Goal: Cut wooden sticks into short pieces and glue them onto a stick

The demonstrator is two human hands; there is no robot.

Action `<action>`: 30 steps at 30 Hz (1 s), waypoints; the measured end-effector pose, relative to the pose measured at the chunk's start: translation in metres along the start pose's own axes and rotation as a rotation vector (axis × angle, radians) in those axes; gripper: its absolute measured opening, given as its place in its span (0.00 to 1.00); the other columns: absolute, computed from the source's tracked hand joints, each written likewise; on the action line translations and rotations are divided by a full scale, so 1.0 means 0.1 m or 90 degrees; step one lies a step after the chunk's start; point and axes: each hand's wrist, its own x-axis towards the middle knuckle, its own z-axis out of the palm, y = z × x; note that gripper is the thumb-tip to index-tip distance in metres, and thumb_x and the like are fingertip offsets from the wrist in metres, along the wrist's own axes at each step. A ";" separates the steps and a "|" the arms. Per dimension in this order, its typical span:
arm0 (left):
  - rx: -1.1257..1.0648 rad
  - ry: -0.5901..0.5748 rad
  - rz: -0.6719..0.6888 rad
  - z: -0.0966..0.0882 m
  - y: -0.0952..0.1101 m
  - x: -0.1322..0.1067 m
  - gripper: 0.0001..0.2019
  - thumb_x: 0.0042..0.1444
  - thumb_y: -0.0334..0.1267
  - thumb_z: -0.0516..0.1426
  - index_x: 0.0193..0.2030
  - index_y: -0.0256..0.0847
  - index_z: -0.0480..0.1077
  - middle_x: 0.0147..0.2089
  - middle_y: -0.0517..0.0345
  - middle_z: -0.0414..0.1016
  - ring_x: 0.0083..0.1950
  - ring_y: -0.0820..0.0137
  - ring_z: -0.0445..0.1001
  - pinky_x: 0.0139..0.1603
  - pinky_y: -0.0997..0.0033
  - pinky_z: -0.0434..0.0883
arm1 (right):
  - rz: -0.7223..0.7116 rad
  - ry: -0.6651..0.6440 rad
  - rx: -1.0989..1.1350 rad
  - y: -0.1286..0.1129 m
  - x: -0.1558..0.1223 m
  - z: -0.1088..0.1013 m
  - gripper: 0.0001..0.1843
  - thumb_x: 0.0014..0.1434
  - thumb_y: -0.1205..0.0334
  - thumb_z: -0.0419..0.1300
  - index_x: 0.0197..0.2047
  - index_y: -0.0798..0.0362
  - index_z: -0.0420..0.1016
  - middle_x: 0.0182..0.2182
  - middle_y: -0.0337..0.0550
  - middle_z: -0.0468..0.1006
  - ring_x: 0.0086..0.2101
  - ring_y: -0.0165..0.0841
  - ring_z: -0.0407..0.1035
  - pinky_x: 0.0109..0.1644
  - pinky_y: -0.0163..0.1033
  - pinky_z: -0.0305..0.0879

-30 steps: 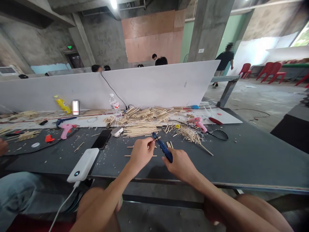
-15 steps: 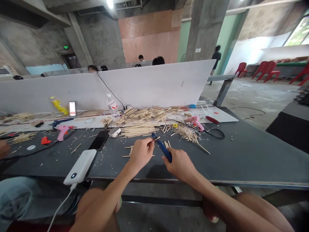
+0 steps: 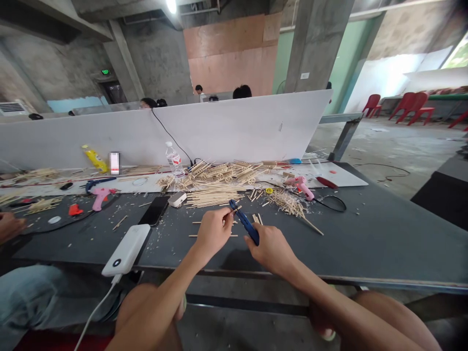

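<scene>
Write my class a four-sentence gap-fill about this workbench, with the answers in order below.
The pliers in the right hand are ____.
The left hand pinches a wooden ____ at the pliers' tip.
The white power bank has a ____ plugged in.
The glue gun left of the black phone is ____.

Missing words: blue; stick; cable; pink.

From my remote post I see bare concrete walls (image 3: 161, 58) and a thick pillar (image 3: 316, 48) rising beyond the far edge of a dark table (image 3: 380, 239), with a white partition (image 3: 234, 129) running along that side. A ceiling light (image 3: 172, 6) glows; reddish-brown panels (image 3: 234, 63) cover part of the back wall. Past the table's far right corner, I view red chairs (image 3: 419, 107) on grey floor (image 3: 387, 151), near a sunlit window (image 3: 457, 54).
</scene>
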 end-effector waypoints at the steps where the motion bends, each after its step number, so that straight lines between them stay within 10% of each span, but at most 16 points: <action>1: 0.004 0.000 -0.002 -0.01 -0.01 0.00 0.14 0.61 0.36 0.49 0.25 0.39 0.66 0.18 0.61 0.62 0.18 0.75 0.58 0.23 0.75 0.48 | -0.003 0.000 -0.001 -0.01 0.01 0.00 0.09 0.59 0.57 0.56 0.35 0.53 0.72 0.28 0.48 0.79 0.30 0.39 0.74 0.31 0.38 0.51; 30: 0.041 -0.038 -0.015 0.04 0.02 0.03 0.14 0.62 0.36 0.48 0.26 0.39 0.66 0.19 0.58 0.68 0.19 0.74 0.63 0.25 0.75 0.52 | 0.021 0.000 -0.020 0.07 0.00 0.01 0.10 0.58 0.55 0.56 0.35 0.52 0.73 0.28 0.47 0.79 0.30 0.38 0.73 0.31 0.37 0.50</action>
